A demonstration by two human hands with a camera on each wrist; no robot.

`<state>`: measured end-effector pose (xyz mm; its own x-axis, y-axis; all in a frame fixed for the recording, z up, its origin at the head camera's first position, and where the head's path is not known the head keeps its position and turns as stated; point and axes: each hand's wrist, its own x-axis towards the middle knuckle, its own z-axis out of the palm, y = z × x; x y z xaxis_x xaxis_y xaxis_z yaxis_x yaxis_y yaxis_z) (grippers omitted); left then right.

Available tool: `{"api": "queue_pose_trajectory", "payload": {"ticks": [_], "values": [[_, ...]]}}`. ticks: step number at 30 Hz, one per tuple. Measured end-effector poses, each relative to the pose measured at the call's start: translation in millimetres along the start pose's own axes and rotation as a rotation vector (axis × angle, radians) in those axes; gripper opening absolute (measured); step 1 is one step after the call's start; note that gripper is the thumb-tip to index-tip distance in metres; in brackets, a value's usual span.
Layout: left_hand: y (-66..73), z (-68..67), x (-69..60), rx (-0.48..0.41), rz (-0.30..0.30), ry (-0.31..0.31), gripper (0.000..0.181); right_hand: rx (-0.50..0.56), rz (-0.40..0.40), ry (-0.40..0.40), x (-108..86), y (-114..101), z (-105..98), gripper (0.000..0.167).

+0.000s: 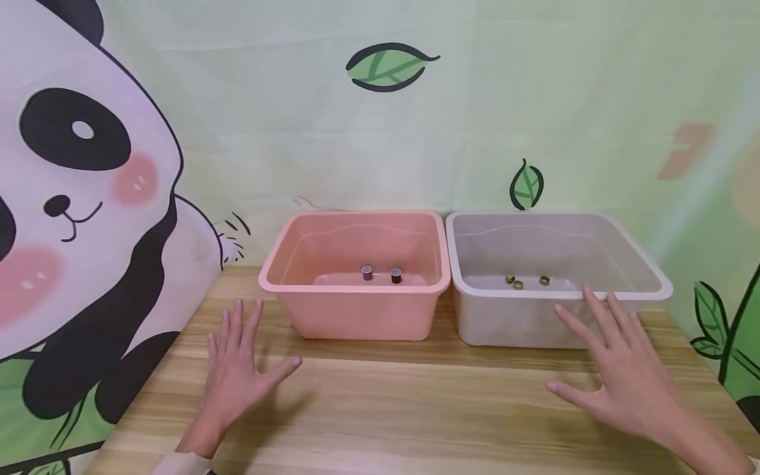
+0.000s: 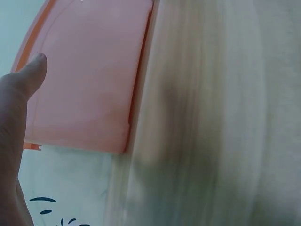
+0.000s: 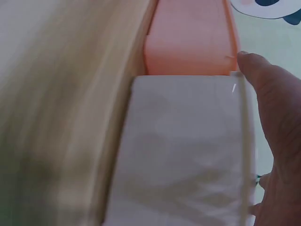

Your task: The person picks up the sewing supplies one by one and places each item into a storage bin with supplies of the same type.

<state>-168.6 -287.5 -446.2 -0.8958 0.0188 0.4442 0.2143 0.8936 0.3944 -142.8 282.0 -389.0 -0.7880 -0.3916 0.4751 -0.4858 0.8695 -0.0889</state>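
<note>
My left hand [image 1: 237, 373] hovers over the table in front of the pink bin [image 1: 356, 315], its fingers spread and holding nothing. Before the grey bin [image 1: 516, 323] is my right hand [image 1: 626, 376], also spread and holding nothing. Its fingertips overlap that bin's front rim in the head view; whether they touch it I cannot tell. Inside the pink bin stand two small cylinders, one greyish purple [image 1: 367, 273] and one dark red [image 1: 396, 276]. Three small brass-coloured rings [image 1: 544, 281] lie in the grey bin. Both wrist views show bin walls beside a thumb.
The bins stand side by side at the back of a wood-grain table [image 1: 415, 409]. Behind them hangs a pale green cloth [image 1: 267, 99] printed with a panda [image 1: 136, 125] and leaves. The cloth also runs along the table's left and right sides.
</note>
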Motion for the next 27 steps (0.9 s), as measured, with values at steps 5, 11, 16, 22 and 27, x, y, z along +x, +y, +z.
{"api": "queue_pose_trajectory", "payload": {"ticks": [5,11,16,22,27], "values": [[5.1,1.6,-10.1,0.070,0.012,0.006,0.116,-0.030,0.061,-0.043,-20.2,0,16,0.114],[12.5,10.5,-21.5,0.144,0.014,-0.009,0.115,-0.037,0.129,-0.131,-41.7,-8,36,0.110],[17.6,20.6,-26.1,0.167,0.037,-0.019,0.114,-0.041,0.192,-0.193,-51.1,-11,44,0.108],[22.5,28.4,-25.2,0.171,0.050,-0.041,0.112,-0.024,0.256,-0.278,-54.3,-13,50,0.106],[26.2,32.5,-23.4,0.180,0.049,-0.067,0.111,-0.007,0.273,-0.284,-51.6,-14,55,0.105]]}}
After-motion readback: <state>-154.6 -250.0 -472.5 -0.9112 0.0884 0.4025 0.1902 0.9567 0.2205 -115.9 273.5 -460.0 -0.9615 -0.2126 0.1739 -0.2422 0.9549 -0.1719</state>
